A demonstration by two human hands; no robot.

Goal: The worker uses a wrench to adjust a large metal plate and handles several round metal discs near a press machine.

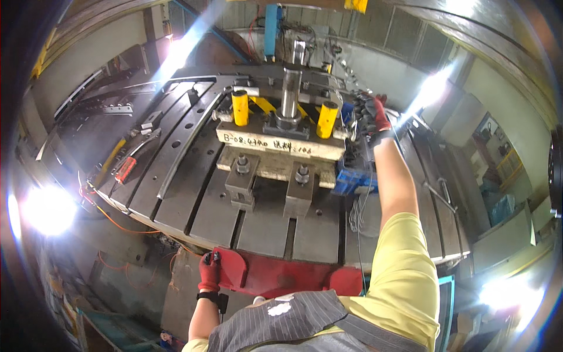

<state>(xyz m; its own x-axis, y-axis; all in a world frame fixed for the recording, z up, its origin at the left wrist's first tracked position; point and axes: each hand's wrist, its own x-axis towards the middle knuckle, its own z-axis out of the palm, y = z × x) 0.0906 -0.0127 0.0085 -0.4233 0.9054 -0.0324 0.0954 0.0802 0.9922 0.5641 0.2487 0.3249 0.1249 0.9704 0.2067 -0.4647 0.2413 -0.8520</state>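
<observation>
My left hand (209, 274), in a red glove, is at the left end of a red panel (287, 278). Its fingers are curled closed against a small dark piece at the panel's edge; what it grips is too small to name. My right arm stretches far forward. The red-gloved right hand (381, 115) is beside a heap of dark metal parts (362, 112) in a blue crate (355, 180). Its fingers appear apart, with nothing visible in them. Left of it stands a press die (281, 144) with yellow posts and an upright steel shaft (291, 94).
Clamp blocks (300, 190) with nuts hold the die on a slotted steel table (211, 226). A long metal bar (182, 155), red-handled pliers (126, 169) and small blocks (151, 120) lie on the left. A loose wire (359, 214) hangs by the crate. Metal rods (438, 196) lie at right.
</observation>
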